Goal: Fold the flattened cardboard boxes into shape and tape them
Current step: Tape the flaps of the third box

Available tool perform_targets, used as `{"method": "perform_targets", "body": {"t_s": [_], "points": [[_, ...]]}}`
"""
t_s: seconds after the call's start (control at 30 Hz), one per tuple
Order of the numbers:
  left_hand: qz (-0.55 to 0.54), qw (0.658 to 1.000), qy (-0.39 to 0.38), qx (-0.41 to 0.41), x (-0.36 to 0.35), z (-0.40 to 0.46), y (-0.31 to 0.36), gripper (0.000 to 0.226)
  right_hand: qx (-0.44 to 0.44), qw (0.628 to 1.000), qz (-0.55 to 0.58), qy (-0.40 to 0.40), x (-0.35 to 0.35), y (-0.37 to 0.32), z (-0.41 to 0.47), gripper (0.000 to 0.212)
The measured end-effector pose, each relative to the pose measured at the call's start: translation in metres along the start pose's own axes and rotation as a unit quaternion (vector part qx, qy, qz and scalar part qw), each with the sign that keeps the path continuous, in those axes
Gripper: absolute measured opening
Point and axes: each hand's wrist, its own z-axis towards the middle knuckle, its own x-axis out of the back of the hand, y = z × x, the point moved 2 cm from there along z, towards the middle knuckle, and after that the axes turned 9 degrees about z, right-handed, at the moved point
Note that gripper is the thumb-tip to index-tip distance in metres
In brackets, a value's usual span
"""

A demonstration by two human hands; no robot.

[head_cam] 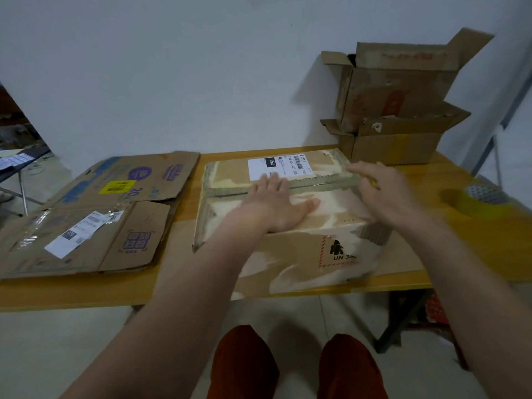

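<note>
The box sits in the middle of the table, folded into shape, its two top flaps meeting along a seam that runs left to right. We have our left hand flat on the near flap, fingers straight and close together, reaching just over the seam to the white label on the far flap. Our right hand is over the right end of the seam, fingers loosely extended — it is blurred, so we cannot tell whether it touches the cardboard or pinches the small yellow bit showing beside it. The box's front face carries a red-dashed mark and "UN 3", the rest smeared; its lower edge merges with a flap lying toward us.

To the right, near the table's edge, lies a tape roll, yellowish and hazy. Behind the box, against the wall, two open boxes are stacked — the upper one stands in the lower one, flaps raised, and we cannot see inside either. To the left lie two flat boxes, overlapping, the left one cut off by the frame. Our orange-clad knees show below.
</note>
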Motion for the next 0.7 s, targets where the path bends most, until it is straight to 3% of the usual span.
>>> {"method": "perform_targets", "body": {"t_s": [0.1, 0.23, 0.5, 0.7], "points": [[-0.009, 0.997, 0.004, -0.077, 0.005, 0.013, 0.034, 0.076, 0.035, 0.991, -0.103, -0.077, -0.018, -0.016, -0.008, 0.032], [-0.026, 0.990, 0.016, -0.134, 0.009, 0.020, 0.054, 0.060, 0.026, 0.987, -0.117, -0.108, -0.020, -0.016, -0.010, 0.032], [-0.030, 0.998, -0.013, -0.044, -0.003, 0.003, 0.007, 0.085, -0.013, 0.982, -0.128, -0.138, -0.018, -0.025, -0.013, 0.036], [-0.019, 0.999, -0.012, 0.031, -0.013, -0.020, -0.064, 0.088, -0.027, 0.982, -0.126, -0.136, -0.018, -0.026, -0.013, 0.039]]}}
